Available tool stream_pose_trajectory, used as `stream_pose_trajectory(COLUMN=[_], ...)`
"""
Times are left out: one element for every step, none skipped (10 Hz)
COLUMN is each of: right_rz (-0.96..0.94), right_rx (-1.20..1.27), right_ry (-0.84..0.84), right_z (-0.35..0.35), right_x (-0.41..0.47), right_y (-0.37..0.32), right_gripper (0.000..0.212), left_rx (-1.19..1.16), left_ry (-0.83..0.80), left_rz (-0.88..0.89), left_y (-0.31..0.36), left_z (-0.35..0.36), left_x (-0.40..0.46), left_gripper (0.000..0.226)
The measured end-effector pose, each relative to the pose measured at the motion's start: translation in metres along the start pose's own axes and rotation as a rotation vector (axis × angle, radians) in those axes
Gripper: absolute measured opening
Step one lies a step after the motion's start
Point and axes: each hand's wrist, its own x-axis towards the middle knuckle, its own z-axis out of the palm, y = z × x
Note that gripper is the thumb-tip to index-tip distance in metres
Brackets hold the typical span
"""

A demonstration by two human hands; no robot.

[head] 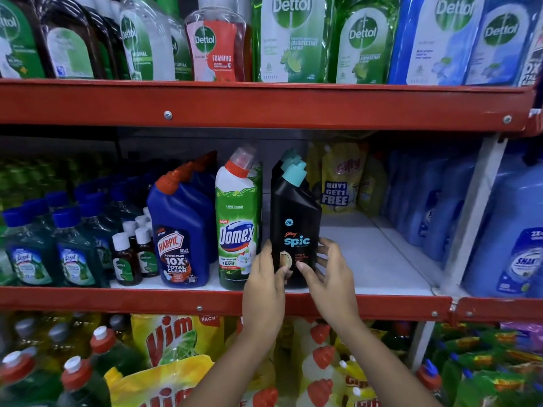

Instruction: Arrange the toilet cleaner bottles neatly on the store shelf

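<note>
A black Spic toilet cleaner bottle (294,218) with a teal cap stands upright at the front of the middle shelf (382,289). My left hand (266,284) grips its lower left side and my right hand (329,271) grips its lower right side. More black bottles line up behind it. To its left stand a green and white Domex bottle (238,227) and a blue Harpic bottle (182,236), each with others behind.
Bare white shelf surface (367,254) lies right of the black bottle, with yellow pouches (343,177) at the back and blue bottles (435,207) further right. Small Dettol bottles (132,254) stand left of the Harpic. Red shelf rails run above and below.
</note>
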Motion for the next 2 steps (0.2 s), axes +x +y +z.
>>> stream_pose_trajectory(right_rz=[0.006,-0.005], right_rx=[0.013,0.026], right_ry=[-0.014,-0.018], right_z=[-0.0009,-0.0012], right_x=[0.0008,-0.0011], right_y=[0.0011,-0.0049], right_gripper=[0.045,0.047], left_rx=[0.009,-0.02], left_ry=[-0.001,0.019], left_rz=[0.0,0.007], left_y=[-0.0022,0.0004], left_z=[0.0003,-0.0019], left_x=[0.0014,-0.001], left_gripper=[0.055,0.055])
